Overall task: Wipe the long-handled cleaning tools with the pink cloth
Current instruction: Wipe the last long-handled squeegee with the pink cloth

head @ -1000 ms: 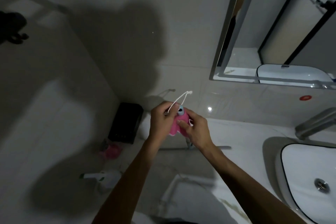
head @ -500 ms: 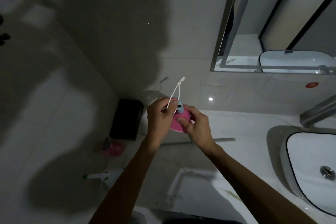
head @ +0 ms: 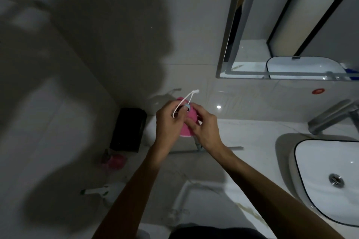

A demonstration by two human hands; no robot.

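Above the counter's left end, both my hands meet at the top of a long-handled tool. Its light blue handle tip (head: 187,107) pokes out between my fingers, and a white cord loop (head: 186,99) sticks up from it. The pink cloth (head: 186,129) is bunched round the handle just under the tip. My left hand (head: 167,123) grips the handle's top with curled fingers. From the right, my right hand (head: 204,129) pinches the cloth against the handle. A short piece of the grey shaft (head: 198,144) shows below my hands; the tool's lower part is hidden.
A black box (head: 128,129) stands in the corner. Below it are a pink object (head: 115,161) and a white spray bottle (head: 101,191). A white basin (head: 303,178) with a metal tap (head: 330,118) is on the right, under a mirror (head: 291,25). The marble counter (head: 252,137) runs between.
Both hands stay on the handle's top with the cloth and shift a little around it. The cord loop has swung slightly. The view has tilted a bit.
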